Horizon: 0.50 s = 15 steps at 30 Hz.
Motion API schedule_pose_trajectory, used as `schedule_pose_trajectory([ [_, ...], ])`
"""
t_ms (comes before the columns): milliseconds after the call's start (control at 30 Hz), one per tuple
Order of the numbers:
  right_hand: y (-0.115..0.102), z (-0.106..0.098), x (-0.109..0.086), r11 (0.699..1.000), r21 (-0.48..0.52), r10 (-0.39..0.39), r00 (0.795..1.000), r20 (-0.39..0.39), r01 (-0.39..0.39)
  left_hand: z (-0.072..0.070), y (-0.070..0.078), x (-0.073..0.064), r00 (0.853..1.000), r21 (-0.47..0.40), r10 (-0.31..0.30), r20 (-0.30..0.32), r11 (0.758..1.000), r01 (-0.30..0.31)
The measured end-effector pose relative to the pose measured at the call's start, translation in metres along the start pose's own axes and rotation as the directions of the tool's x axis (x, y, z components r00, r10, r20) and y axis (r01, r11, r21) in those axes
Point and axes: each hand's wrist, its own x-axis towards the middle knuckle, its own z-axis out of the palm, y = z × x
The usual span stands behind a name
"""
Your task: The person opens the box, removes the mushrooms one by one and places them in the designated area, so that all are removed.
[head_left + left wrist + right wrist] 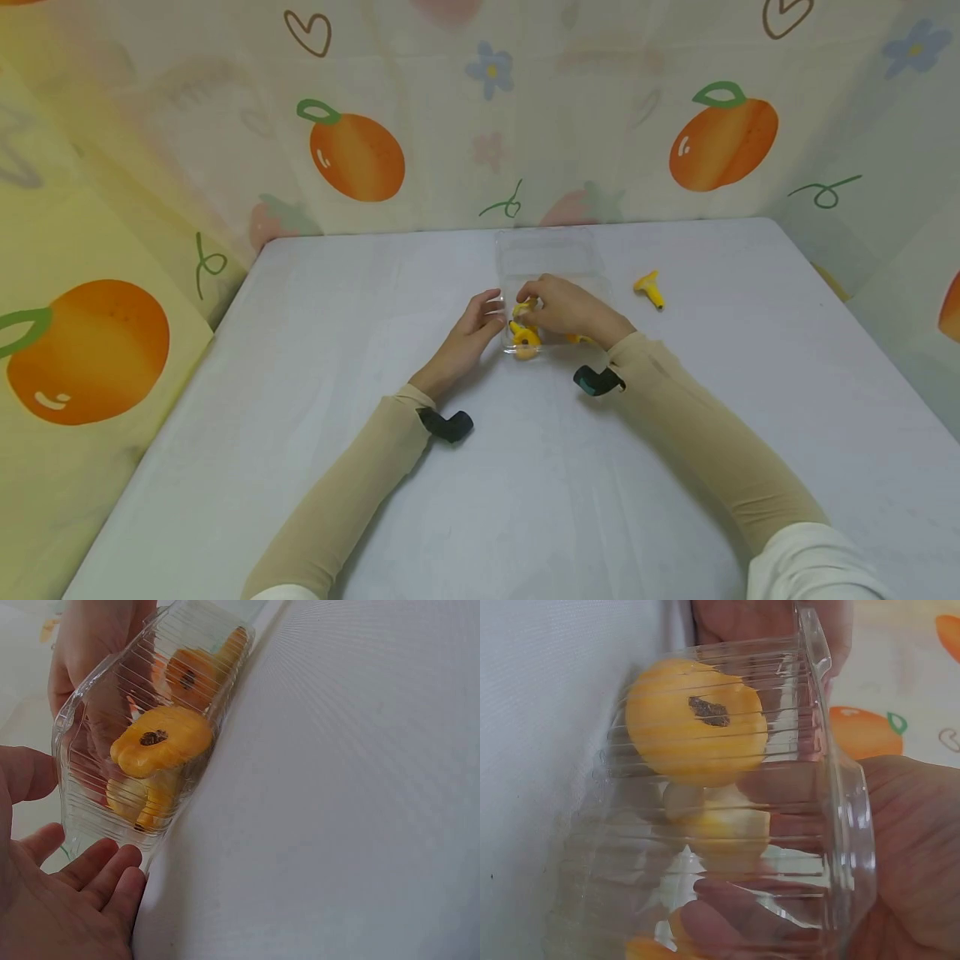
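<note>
A clear plastic clamshell box (551, 265) stands at mid-table with its lid folded back. Several yellow gourd-like pieces, each with a flared head and narrow stem, lie inside; one yellow piece (161, 742) shows a dark centre through the ribbed wall. My right hand (562, 306) reaches into the box, its finger and thumb pinching a pale yellow piece (727, 829), partly hidden by fingers and wall. At the box's left end is my left hand (468, 337), fingers loosely spread, thumb and fingertips right at the wall. Outside, right of the box, lies another yellow piece (650, 289).
A white cloth covers the table (360, 333), whose far edge meets a fruit-patterned curtain (525, 167). Black wrist mounts (448, 425) project from both beige sleeves, the right one close to the front of the box.
</note>
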Motion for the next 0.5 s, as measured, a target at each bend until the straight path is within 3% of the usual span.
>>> schedule_pose_trajectory([
  [500, 0.0007, 0.0056, 0.0035, 1.0, -0.009, 0.008, 0.999, -0.05, -0.009, 0.0002, 0.0008, -0.0007, 1.0, -0.009, -0.012, 0.004, 1.0, 0.012],
])
